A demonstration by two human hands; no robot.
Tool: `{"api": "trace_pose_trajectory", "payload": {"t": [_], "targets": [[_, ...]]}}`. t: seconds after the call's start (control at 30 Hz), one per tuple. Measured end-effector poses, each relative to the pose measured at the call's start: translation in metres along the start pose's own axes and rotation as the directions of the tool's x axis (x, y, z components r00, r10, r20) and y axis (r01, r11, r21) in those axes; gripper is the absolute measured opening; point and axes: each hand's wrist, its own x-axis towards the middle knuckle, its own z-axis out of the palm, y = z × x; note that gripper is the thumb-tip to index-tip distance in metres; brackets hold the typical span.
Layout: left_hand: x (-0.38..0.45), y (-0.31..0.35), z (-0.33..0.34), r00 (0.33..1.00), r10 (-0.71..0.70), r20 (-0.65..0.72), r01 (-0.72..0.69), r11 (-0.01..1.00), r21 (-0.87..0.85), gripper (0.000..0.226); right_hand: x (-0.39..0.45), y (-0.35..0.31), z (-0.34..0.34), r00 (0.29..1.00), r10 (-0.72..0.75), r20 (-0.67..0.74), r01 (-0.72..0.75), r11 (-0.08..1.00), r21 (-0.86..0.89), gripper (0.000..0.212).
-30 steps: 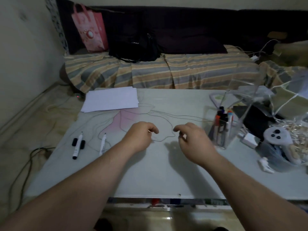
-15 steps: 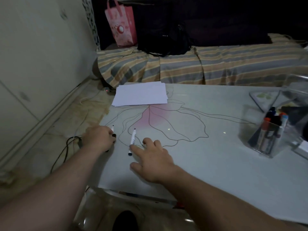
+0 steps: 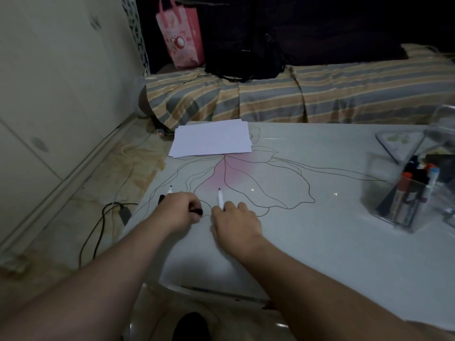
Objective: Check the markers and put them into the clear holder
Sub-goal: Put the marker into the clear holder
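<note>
Since half a second ago both hands closed in: left hand (image 3: 181, 210) now curls over the left uncapped marker (image 3: 169, 190) at the glossy bench's (image 3: 307, 242) near-left, seemingly gripping its black cap (image 3: 196, 211), right hand (image 3: 235, 221) pinches the white marker (image 3: 220, 199), clear holder (image 3: 403, 203) far right.

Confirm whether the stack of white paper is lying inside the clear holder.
No, the white paper lies flat at the table's far edge, well apart from the clear holder of markers.

One head-worn wide-angle view looks forward and down from close above the counter (image 3: 295, 242), toward the striped bed (image 3: 270, 99) beyond
</note>
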Motion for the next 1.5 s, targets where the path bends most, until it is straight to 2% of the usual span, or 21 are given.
{"api": "trace_pose_trajectory", "payload": {"t": [0.1, 0.17, 0.23, 0.33, 0.43, 0.53, 0.63, 0.73, 0.9, 1.03, 1.17, 1.27, 1.37, 1.5], "targets": [[-0.005, 0.011, -0.002, 0.994, 0.092, 0.055, -0.074, 0.958, -0.277, 0.022, -0.002, 0.026, -0.01, 0.992, 0.104, 0.075, -0.107, 0.994, 0.033, 0.042], [-0.01, 0.02, -0.001, 0.98, 0.167, 0.106, -0.096, 0.872, -0.48, 0.03, -0.006, 0.048, -0.017, 0.983, 0.16, 0.092, -0.168, 0.982, 0.09, 0.039], [-0.012, 0.03, 0.0, 0.977, 0.191, 0.097, -0.105, 0.82, -0.563, 0.035, -0.014, 0.071, -0.025, 0.972, 0.217, 0.09, -0.233, 0.945, 0.23, 0.028], [-0.013, 0.047, 0.002, 0.973, 0.213, 0.083, -0.123, 0.791, -0.599, 0.032, -0.03, 0.099, -0.043, 0.952, 0.276, 0.13, -0.305, 0.87, 0.388, 0.024], [-0.011, 0.057, 0.003, 0.971, 0.231, 0.066, -0.15, 0.797, -0.586, 0.033, -0.047, 0.118, -0.059, 0.972, 0.217, 0.094, -0.237, 0.87, 0.434, 0.035], [-0.01, 0.073, 0.005, 0.964, 0.264, 0.04, -0.204, 0.827, -0.524, 0.026, -0.064, 0.127, -0.071, 0.988, 0.155, -0.024, -0.13, 0.892, 0.433, 0.019], [-0.011, 0.095, 0.008, 0.953, 0.303, 0.022, -0.254, 0.834, -0.49, 0.021, -0.077, 0.131, -0.077, 0.976, 0.16, -0.146, -0.11, 0.947, 0.303, 0.038], [-0.014, 0.117, 0.011, 0.944, 0.329, 0.019, -0.281, 0.834, -0.475, 0.02, -0.081, 0.137, -0.077, 0.962, 0.162, -0.221, -0.112, 0.969, 0.219, 0.039], [-0.017, 0.138, 0.017, 0.93, 0.364, 0.052, -0.3, 0.834, -0.463, 0.022, -0.083, 0.146, -0.078, 0.951, 0.185, -0.246, -0.137, 0.97, 0.199, 0.034], [-0.02, 0.156, 0.021, 0.905, 0.424, 0.037, -0.366, 0.82, -0.439, 0.018, -0.085, 0.149, -0.08, 0.952, 0.127, -0.277, -0.097, 0.988, 0.121, 0.028], [-0.025, 0.177, 0.023, 0.858, 0.511, 0.042, -0.492, 0.843, -0.215, 0.022, -0.084, 0.151, -0.084, 0.93, 0.07, -0.362, -0.06, 0.997, 0.039, 0.027], [-0.028, 0.188, 0.025, 0.847, 0.53, 0.035, -0.517, 0.839, -0.169, 0.025, -0.083, 0.156, -0.089, 0.907, 0.021, -0.422, -0.036, 0.999, -0.027, 0.035], [-0.031, 0.195, 0.025, 0.854, 0.519, 0.038, -0.506, 0.846, -0.171, 0.028, -0.084, 0.158, -0.09, 0.91, 0.024, -0.415, -0.04, 0.999, -0.03, 0.039], [-0.031, 0.197, 0.027, 0.856, 0.505, 0.111, -0.492, 0.862, -0.124, 0.029, -0.092, 0.156, -0.091, 0.934, 0.034, -0.355, -0.035, 0.999, 0.004, 0.041]]}}
